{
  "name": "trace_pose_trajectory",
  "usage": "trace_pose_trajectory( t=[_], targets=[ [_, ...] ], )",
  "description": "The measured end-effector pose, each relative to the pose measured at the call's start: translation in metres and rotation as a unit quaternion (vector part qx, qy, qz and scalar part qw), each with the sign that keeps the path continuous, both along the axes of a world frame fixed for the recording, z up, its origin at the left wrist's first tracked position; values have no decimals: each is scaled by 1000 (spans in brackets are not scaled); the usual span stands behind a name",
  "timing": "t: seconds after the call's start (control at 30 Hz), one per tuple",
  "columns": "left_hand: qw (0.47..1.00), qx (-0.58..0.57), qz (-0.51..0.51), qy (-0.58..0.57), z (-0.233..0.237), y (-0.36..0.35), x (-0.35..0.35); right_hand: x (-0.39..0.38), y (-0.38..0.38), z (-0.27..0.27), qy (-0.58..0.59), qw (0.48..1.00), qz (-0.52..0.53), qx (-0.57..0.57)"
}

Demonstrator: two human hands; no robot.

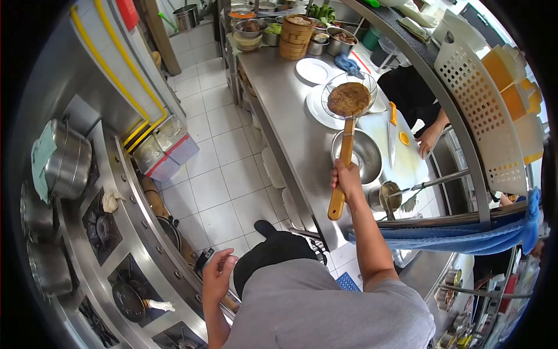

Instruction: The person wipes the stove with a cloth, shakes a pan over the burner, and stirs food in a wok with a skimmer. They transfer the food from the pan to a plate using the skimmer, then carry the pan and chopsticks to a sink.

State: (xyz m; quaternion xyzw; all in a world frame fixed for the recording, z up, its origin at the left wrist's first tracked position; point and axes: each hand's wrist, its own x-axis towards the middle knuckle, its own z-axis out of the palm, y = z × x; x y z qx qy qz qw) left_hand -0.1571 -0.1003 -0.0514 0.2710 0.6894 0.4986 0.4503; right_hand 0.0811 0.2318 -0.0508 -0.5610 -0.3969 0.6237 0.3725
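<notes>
My right hand [347, 179] is closed round the wooden handle of a wire strainer [347, 142], held out over the steel counter. In its basket lies a round browned patty [349, 99]. Below the strainer are a white plate [318, 107] and a steel bowl [367, 157]; the bowl sits beside the handle. My left hand [219, 273] hangs by my side near the stove edge, fingers loosely curled and apart, with nothing seen in it.
Beyond the counter [273, 93] a co-worker's hand [430, 139] rests by a cutting board [407, 166] with an orange-handled knife [392, 134]. A pot with a ladle [385, 196] stands nearer. Behind are bamboo steamers [294, 39]. The stove [131, 250] with a frying pan [128, 301] lies left.
</notes>
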Motion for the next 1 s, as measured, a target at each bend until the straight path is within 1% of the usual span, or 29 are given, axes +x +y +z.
trace_pose_trajectory(
  t=[0.1,0.2,0.27,0.3,0.33,0.43,0.6,0.73,0.87,1.0],
  targets=[
    [1000,-9,-24,3,-4,1,-16,4,23,-13,-36,999,-3,-3],
    [994,-44,-94,26,-5,-11,-37,3,27,-9,-63,998,-10,-7],
    [997,-32,-76,10,-4,-19,-51,5,33,-8,-83,996,-21,-7],
    [997,-31,-66,2,-5,-25,-55,8,36,-7,-106,994,-9,0],
    [999,-24,-34,-14,-7,-29,-60,13,38,-6,-129,992,2,4],
    [998,-29,-9,-53,-14,-39,-73,17,39,-2,-196,980,25,14],
    [998,-30,-17,-55,-15,-38,-76,27,50,-1,-272,960,52,25],
    [998,-21,-16,-55,-11,-35,-79,33,51,13,-354,932,55,50],
    [998,-23,-11,-58,-15,-33,-79,38,51,20,-371,927,40,46],
    [997,-35,-12,-60,-14,-23,-78,38,47,13,-397,914,35,68]
  ],
)
